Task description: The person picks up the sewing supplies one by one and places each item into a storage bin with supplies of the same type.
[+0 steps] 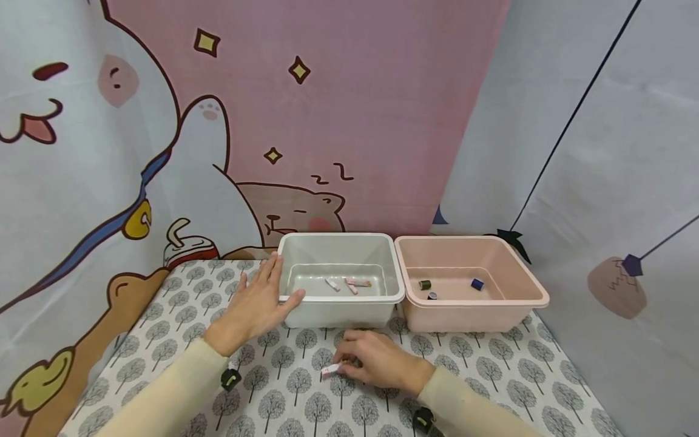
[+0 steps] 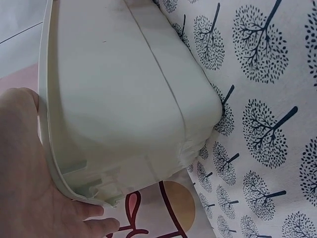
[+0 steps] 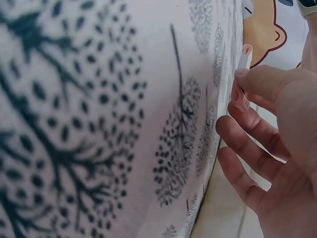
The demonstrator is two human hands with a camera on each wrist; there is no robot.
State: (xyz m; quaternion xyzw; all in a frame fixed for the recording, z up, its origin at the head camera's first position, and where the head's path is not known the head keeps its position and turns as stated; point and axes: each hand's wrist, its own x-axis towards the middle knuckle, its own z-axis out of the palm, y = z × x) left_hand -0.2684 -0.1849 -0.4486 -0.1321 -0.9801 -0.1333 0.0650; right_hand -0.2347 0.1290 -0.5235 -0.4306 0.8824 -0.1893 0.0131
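Observation:
My right hand pinches a small pink-and-white stick-shaped piece between thumb and index finger, low over the cloth in front of the white bin. In the right wrist view the piece shows a pale side and pink ends, and the other fingers are bent loosely beneath it. My left hand rests on the white bin's left front corner, its fingers extended along the side rim and thumb over the front rim. Several similar pink-and-white pieces lie inside the white bin.
A pink bin stands right beside the white one. It holds a green thread spool, a blue spool and a greyish spool. A tree-print cloth covers the table, and a cartoon curtain hangs behind.

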